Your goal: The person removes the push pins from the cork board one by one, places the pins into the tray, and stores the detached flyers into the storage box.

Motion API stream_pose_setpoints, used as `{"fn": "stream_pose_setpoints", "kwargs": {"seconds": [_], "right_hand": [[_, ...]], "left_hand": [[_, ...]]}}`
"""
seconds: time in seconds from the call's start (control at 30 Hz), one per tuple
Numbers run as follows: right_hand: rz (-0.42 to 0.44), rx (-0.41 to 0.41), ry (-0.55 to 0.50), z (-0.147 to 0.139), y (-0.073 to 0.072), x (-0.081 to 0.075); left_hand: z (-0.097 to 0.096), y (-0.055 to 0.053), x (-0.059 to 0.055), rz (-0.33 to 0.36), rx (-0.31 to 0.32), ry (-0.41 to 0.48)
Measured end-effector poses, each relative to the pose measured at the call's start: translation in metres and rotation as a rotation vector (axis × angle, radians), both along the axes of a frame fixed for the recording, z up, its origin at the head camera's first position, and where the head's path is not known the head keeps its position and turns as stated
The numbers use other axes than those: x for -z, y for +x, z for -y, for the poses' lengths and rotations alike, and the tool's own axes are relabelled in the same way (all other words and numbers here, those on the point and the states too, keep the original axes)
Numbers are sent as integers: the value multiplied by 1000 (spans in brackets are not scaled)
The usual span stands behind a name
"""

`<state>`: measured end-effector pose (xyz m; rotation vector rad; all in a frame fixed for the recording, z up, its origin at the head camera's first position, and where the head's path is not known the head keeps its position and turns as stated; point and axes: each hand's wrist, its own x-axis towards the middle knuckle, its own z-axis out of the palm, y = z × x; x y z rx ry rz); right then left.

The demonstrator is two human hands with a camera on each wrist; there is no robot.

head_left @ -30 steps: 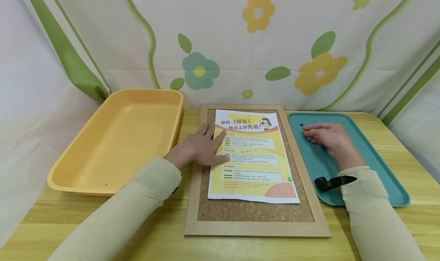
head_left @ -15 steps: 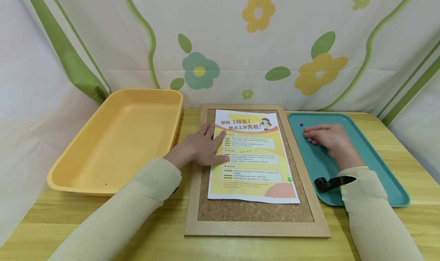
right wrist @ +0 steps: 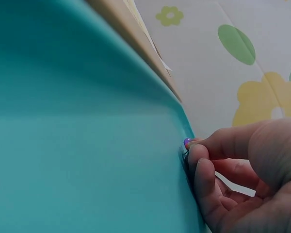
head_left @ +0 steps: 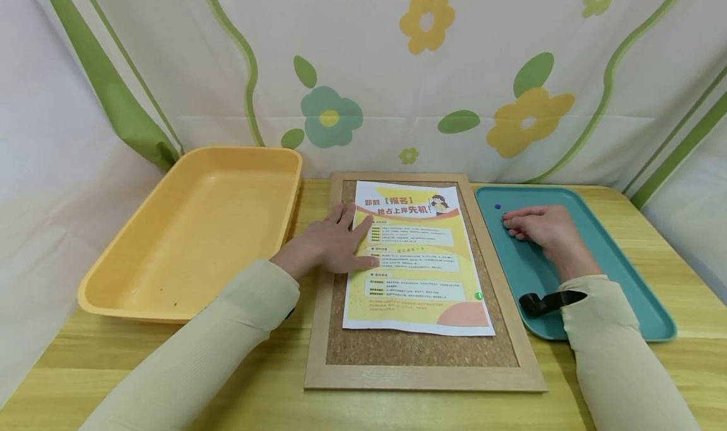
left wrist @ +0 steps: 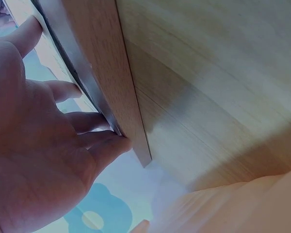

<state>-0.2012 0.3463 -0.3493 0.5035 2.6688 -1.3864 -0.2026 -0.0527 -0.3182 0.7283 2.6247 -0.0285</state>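
In the head view, my left hand [head_left: 335,245] lies with spread fingers over the left edge of a printed paper sheet [head_left: 417,292] and the wooden frame of a cork board [head_left: 386,349]. The left wrist view shows its fingers [left wrist: 63,90] resting along the frame's edge. My right hand [head_left: 548,232] is over the teal tray [head_left: 613,286], thumb and fingertips pinched together on a small red-headed pin, mostly hidden by the fingers. A purple round-headed pin [head_left: 498,206] sits on the tray just beyond those fingertips; the right wrist view shows its purple head [right wrist: 186,141] beside them.
A deep yellow tray [head_left: 227,229] stands left of the board. A small green round spot [head_left: 479,296] is at the sheet's right edge. A flower-print curtain [head_left: 386,77] hangs behind the wooden table [head_left: 255,380].
My right hand has shifted very slightly right, and the red at its fingertips shows less than before. My left hand, the sheet and the board have stayed still.
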Motion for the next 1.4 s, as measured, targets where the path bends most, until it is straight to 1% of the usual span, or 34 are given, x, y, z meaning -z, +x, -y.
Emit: {"fn": "stream_pose_setpoints", "kwargs": {"seconds": [0.3, 0.57, 0.93, 1.17, 1.4], "right_hand": [[-8, 4, -14, 1, 2, -1], [-10, 21, -9, -1, 2, -1], [-36, -4, -30, -2, 2, 2], [-44, -21, -37, 1, 1, 0], [-51, -49, -63, 0, 1, -2]], "left_hand": [[0, 1, 0, 5, -7, 9], [-2, 1, -2, -1, 6, 2], [-2, 2, -2, 5, -4, 2], [0, 1, -1, 12, -14, 15], [1, 0, 0, 14, -9, 25]]}}
